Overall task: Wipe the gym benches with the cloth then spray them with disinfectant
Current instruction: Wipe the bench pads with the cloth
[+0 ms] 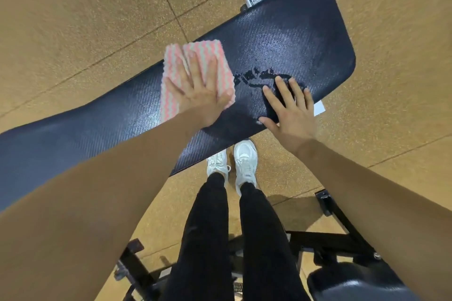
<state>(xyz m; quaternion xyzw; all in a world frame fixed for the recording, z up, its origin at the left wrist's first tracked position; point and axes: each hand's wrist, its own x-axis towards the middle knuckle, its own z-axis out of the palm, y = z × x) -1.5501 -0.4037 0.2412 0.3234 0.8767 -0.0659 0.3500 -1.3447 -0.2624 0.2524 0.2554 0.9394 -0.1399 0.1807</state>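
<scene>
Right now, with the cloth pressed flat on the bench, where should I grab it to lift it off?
Probably the far end of the cloth. It lies folded flat on the bench, and the left hand covers the near half, so the far edge beyond the fingertips is free. Pinch that edge from above, coming over the bench's far side.

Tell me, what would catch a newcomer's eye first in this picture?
The pink-and-white striped cloth, pressed flat under the left hand on the dark blue bench pad in mid-frame. Beside it, a wet patch glistens near the right hand, which rests open on the pad's near edge.
</scene>
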